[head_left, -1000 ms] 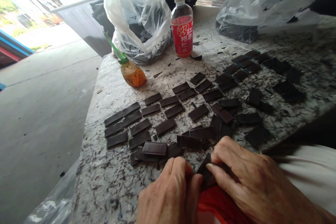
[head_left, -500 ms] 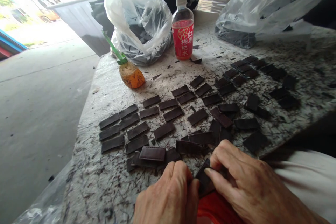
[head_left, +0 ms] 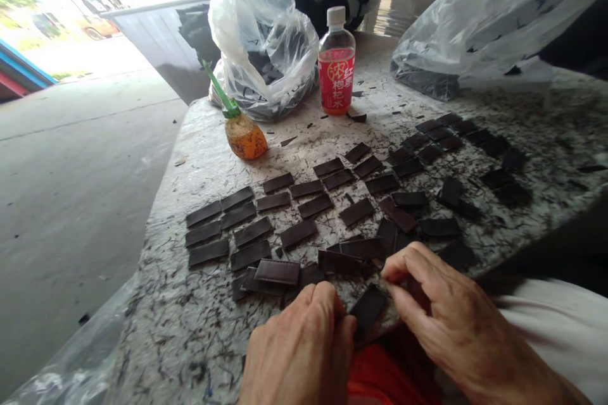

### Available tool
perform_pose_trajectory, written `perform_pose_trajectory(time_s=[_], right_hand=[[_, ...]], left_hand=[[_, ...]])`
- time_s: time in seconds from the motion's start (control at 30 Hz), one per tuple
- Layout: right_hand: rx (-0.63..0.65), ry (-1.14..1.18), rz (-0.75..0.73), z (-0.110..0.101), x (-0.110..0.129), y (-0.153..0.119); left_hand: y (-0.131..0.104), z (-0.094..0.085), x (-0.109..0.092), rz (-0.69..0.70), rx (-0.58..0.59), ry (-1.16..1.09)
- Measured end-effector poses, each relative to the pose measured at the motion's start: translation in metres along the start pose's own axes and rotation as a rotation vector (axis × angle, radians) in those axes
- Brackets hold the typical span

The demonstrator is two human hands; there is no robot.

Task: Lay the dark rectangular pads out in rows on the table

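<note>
A small dark leather-like strip juts up from between the thumb and fingers of my left hand, at the table's near edge. To its right, my right hand has its thumb and forefinger brought together just off the strip; whether anything thin is between them cannot be seen. Close in front of both hands lies a loose heap of similar dark strips. A strip with stitching along its edge tops another small stack just beyond my left hand.
Rows of dark strips cover the middle of the scrap-littered table. Behind them stand an orange glue bottle with a green nozzle, a red-labelled drink bottle, an open plastic bag of dark pieces and another clear bag.
My right thumb and forefinger have come away from the strip, which now shows more fully. My left hand still grips it. The whole view has shifted slightly.
</note>
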State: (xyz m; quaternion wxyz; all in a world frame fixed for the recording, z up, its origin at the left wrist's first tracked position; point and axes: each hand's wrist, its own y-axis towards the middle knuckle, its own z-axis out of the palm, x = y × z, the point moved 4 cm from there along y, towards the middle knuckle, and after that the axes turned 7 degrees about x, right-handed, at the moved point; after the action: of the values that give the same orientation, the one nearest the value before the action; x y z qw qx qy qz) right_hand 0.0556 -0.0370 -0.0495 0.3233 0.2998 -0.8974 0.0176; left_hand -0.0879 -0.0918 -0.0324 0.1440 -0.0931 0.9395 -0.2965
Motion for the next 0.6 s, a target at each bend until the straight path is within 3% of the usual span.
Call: perform_pose_trajectory(time_s=[0.1, 0.27, 0.4, 0.47, 0.6], right_hand=[[-0.023, 0.016, -0.067, -0.006, 0.000, -0.005], [-0.078, -0.017, -0.305, -0.013, 0.003, -0.022], [-0.092, -0.190, -0.507, -0.005, 0.006, -0.038], [-0.083, -0.289, -0.522, 0.005, 0.006, -0.043], [-0.188, -0.324, -0.455, 0.014, 0.004, -0.049]], left_hand=[[-0.003, -0.002, 0.001, 0.020, -0.007, -0.038], [-0.006, -0.002, 0.003, 0.090, -0.069, -0.105], [-0.003, 0.001, 0.004, 0.102, -0.107, -0.116], [-0.001, 0.001, 0.004, 0.092, -0.115, -0.108], [-0.005, -0.001, 0.004, 0.124, -0.147, -0.081]])
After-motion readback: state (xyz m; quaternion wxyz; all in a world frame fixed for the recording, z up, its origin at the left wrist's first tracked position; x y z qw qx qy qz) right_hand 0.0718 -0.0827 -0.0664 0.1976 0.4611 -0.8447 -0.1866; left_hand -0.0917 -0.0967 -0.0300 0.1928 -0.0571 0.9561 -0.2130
